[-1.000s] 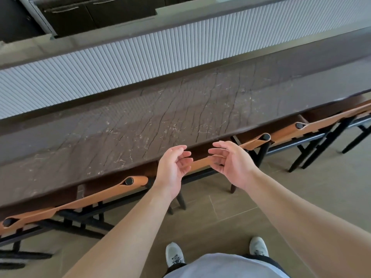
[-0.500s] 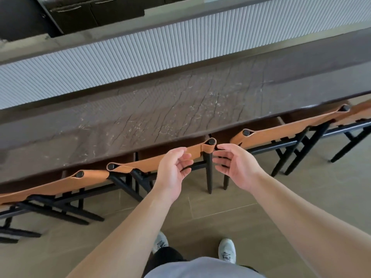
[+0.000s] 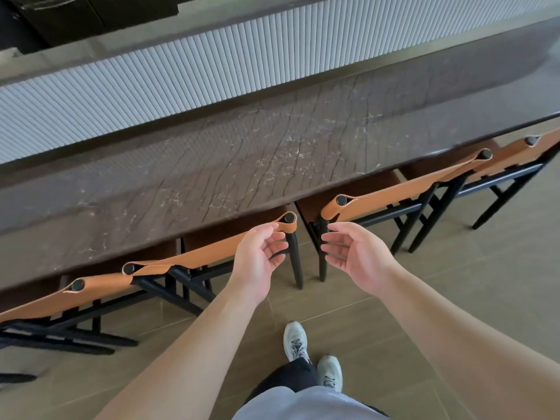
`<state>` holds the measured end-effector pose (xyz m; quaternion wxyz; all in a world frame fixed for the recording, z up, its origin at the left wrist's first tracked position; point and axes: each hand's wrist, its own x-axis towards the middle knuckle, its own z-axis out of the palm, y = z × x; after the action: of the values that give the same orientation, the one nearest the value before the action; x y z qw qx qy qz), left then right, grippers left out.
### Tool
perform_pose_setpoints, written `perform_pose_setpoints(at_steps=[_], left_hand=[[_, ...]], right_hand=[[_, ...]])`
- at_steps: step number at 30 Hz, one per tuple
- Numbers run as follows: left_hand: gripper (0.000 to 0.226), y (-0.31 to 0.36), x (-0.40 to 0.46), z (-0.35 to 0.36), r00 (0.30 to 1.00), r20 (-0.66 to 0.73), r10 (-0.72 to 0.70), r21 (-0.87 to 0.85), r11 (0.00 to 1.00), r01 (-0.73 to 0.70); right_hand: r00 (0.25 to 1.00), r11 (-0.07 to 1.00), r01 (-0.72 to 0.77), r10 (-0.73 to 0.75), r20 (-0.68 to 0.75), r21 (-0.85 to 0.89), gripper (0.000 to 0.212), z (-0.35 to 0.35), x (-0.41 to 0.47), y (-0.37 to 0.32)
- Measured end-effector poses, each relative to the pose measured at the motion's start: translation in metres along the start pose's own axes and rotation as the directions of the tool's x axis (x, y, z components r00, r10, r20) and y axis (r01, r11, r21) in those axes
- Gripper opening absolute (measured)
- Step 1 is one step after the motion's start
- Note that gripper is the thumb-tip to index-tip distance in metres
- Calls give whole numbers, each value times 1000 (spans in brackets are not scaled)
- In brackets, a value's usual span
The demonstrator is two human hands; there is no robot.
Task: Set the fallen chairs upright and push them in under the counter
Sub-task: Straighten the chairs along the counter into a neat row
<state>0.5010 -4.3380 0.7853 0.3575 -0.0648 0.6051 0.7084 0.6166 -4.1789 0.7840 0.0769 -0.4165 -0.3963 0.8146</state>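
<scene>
Hands free, chairs upright and tucked at the counter.

Nearest you, both hands hold nothing: left hand (image 3: 257,259) and right hand (image 3: 353,256) hover palms facing, fingers loosely curled and relaxed, just short of the counter (image 3: 272,165) edge. Just past the left fingers stands the middle chair (image 3: 212,253), its tan back against the counter edge; the right chair (image 3: 394,195) sits beside it, also pushed in. More chairs (image 3: 60,295) run along the counter's left and far right ends, all standing. No fallen chair in view. Likely handling: tan sling back is soft and will give, black frame is stiff and probably moderately heavy, so grip the round post tops or the top rail, not the leather.
</scene>
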Motion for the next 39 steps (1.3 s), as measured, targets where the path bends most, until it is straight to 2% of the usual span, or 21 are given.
perform_pose_setpoints(at_steps=[7,19,21,22,23,24,25,26,29,32,33,35,37,39], left_hand=[[18,6,35,14,994,82,-67,-15,998,68],[21,21,94,5,993,85,-77,16,997,76],[20,21,99,5,993,88,-79,60,995,74],[19,19,101,4,994,94,-52,148,988,38],[15,17,104,3,993,116,9,321,946,-46],[11,12,106,2,982,165,92,528,833,-167],[9,8,109,1,961,225,160,696,664,-273],[10,2,111,0,938,276,209,787,511,-346],[19,-12,119,3,892,354,280,859,279,-429],[27,-24,128,14,878,380,291,908,64,-414],[28,-26,130,18,882,365,296,922,18,-388],[34,-31,133,26,887,333,319,941,-52,-334],[39,-33,137,32,896,301,327,954,-97,-285],[34,-34,140,37,911,279,304,959,-139,-247]], right_hand=[[998,1000,-1,0,-65,-10,25,0,25,-28],[991,991,33,-49,-125,-127,16,9,75,-48],[991,982,39,-62,-119,-185,13,9,83,-48],[990,970,46,-75,-115,-240,12,9,87,-49],[989,945,52,-94,-115,-324,12,9,92,-49],[986,898,59,-121,-116,-436,10,8,97,-50],[980,821,71,-162,-112,-566,9,7,102,-50],[971,711,90,-217,-96,-698,6,4,107,-50],[935,300,160,-352,47,-940,8,-8,123,-52],[910,-151,253,-299,288,-956,25,-25,139,-53],[906,-260,275,-253,340,-926,30,-29,144,-54],[896,-377,316,-183,404,-871,31,-34,152,-58],[874,-438,362,-147,463,-823,25,-36,161,-60],[856,-484,396,-112,505,-780,23,-38,170,-63]])
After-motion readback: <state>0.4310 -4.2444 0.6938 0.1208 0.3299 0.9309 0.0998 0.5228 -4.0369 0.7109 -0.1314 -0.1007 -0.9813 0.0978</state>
